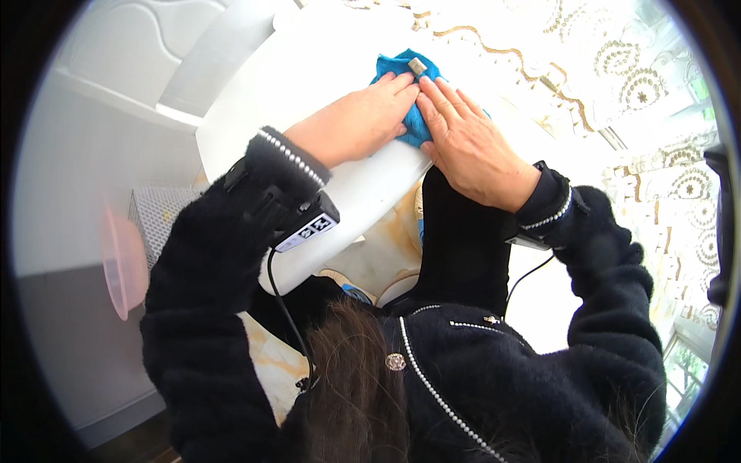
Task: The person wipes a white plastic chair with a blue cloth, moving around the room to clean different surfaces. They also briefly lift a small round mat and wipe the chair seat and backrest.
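A bunched blue cloth [415,127] with a small beige tag [417,66] lies on a white tabletop [255,100]. My left hand [359,119] rests palm down on the cloth's left side, fingers stretched toward its middle. From the right, my right hand [471,147] lies flat over the cloth, its fingers extended up and to the left. The fingertips of both hands come close together just below the tag. Much of the cloth is hidden under them.
Patterned white curtains [641,77] hang along the right. A pink plastic basin [123,262] and a white mesh basket [158,216] are at the left, below the table. Small devices with black cables [279,297] are strapped to both my wrists.
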The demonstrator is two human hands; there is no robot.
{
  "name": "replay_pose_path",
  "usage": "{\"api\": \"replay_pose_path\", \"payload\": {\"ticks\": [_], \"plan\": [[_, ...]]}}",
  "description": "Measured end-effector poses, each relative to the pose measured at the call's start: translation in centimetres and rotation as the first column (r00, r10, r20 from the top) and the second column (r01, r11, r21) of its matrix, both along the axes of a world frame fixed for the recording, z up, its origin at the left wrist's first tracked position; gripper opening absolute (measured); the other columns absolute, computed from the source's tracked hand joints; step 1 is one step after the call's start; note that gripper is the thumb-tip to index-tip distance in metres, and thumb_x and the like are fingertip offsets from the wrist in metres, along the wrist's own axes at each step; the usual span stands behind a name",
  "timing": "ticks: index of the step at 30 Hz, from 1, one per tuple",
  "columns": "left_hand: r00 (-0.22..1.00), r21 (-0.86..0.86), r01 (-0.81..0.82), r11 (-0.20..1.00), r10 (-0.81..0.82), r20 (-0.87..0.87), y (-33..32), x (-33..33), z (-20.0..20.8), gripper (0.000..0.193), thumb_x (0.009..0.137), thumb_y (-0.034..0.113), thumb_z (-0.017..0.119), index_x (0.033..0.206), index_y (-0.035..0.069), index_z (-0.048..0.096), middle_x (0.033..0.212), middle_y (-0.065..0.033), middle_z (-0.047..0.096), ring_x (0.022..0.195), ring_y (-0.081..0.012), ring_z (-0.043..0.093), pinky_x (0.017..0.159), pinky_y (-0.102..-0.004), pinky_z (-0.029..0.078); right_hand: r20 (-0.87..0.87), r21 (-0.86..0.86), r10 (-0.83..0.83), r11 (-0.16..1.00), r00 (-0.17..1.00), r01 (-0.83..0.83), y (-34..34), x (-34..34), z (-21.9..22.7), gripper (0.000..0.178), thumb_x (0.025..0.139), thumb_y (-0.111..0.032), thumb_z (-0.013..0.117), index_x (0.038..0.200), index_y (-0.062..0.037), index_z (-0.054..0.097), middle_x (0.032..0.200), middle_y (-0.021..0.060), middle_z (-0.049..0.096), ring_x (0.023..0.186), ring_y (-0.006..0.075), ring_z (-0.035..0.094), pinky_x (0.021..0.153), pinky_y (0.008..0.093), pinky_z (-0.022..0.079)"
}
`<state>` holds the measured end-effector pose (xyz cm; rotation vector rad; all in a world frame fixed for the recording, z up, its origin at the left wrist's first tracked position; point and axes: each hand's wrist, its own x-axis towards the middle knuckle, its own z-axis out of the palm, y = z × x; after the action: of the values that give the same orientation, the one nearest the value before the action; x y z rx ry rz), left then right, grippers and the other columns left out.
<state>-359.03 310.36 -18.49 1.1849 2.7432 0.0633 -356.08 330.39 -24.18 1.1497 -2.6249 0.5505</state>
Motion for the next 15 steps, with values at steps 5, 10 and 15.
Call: {"api": "replay_pose_path", "payload": {"ticks": [5,10,15], "plan": [[0.999,-0.034,-0.041,0.999,0.041,-0.009,1.8,-5.5,-0.6,0.052,0.092,0.017,0.058,0.137,0.0,0.038,0.144,-0.0242,0.037,0.13,-0.0374,0.042,0.104,-0.04,0.042,-0.012,0.053,-0.004,0.999,1.0,0.005,2.1,-4.9,0.7,0.055,0.095,-0.015,0.049,0.139,0.0123,0.03,0.147,0.03,0.029,0.14,0.039,0.026,0.116,0.0439,0.02],[0.998,-0.031,0.011,0.999,-0.013,-0.055,1.4,-10.3,-1.4,0.049,0.095,0.017,0.053,0.138,0.001,0.036,0.147,-0.0242,0.034,0.134,-0.0384,0.036,0.109,-0.0408,0.036,-0.045,0.186,0.052,0.982,0.998,-0.042,2.0,-9.8,1.0,0.054,0.096,-0.015,0.046,0.135,0.0192,0.029,0.144,0.0342,0.03,0.139,0.0412,0.027,0.116,0.0407,0.022],[0.999,0.035,-0.027,0.999,0.029,-0.042,0.2,-14.4,-1.6,0.04,0.095,0.014,0.049,0.132,0.001,0.039,0.138,-0.0225,0.042,0.129,-0.0372,0.041,0.105,-0.0412,0.038,0.08,0.208,0.12,0.969,0.99,-0.134,0.1,-16.0,0.3,0.058,0.096,-0.015,0.044,0.135,0.0221,0.021,0.139,0.0353,0.034,0.124,0.0406,0.046,0.105,0.035,0.039]]}}
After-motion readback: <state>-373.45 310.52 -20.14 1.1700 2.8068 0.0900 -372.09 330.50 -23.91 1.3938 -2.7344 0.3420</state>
